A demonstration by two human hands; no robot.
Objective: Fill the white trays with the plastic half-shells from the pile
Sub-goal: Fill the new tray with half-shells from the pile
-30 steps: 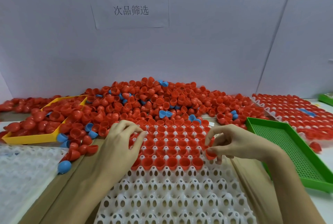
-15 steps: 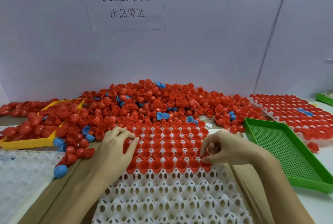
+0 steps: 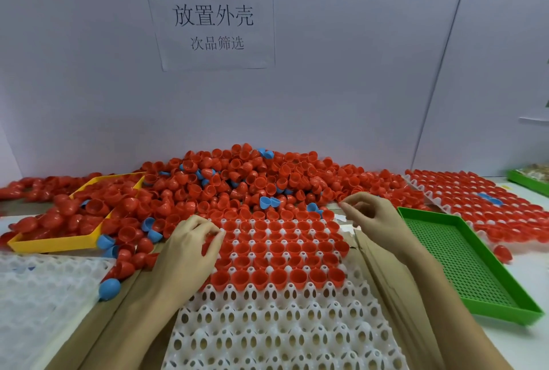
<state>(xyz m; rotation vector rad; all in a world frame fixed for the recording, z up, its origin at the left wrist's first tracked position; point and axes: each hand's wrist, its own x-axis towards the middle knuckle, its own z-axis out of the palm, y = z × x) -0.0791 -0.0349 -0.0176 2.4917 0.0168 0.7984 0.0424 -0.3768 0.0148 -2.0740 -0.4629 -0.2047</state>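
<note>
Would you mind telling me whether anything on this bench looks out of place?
Yes: blue half-shells are mixed into the mostly red pile, and two sit among the red ones in the filled tray at right. Shells also spill over the yellow tray, and one red shell lies loose beside the green tray.

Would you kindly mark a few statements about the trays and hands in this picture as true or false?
1. The green tray is filled with red half-shells. False: no shells lie in it.
2. The white tray has shells only in its far rows. True.
3. The right hand lies in the green tray. False: it is at the pile's near edge.
4. The left hand rests at the white tray's left side. True.
</note>
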